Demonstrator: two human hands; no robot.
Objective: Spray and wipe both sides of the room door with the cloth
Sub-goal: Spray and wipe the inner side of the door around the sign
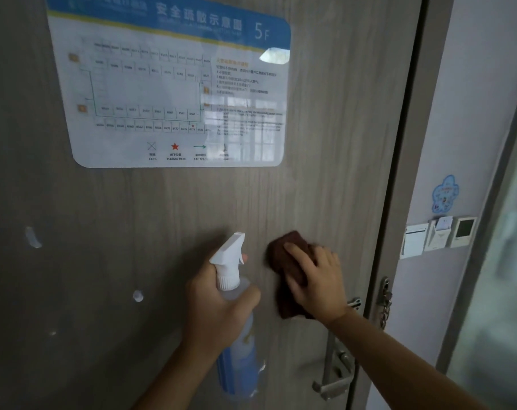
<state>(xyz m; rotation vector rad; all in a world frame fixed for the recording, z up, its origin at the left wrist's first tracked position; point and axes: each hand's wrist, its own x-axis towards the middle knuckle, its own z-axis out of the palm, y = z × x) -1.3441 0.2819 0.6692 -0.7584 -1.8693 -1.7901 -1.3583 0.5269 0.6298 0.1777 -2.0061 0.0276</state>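
Observation:
The grey wood-grain door [162, 217] fills most of the view and stands closed in its frame. My left hand [218, 309] grips the neck of a clear spray bottle [236, 335] with a white trigger head, nozzle pointing toward the door. To its right, my right hand [316, 282] presses a dark brown cloth [283, 255] flat against the door with spread fingers, just above the handle.
A glossy evacuation plan [174, 84] is stuck to the upper door. A metal lever handle [334, 380] and a door chain [384, 300] sit at the door's right edge. On the wall to the right are a card holder and switches [437, 235] and a blue sticker [445, 193].

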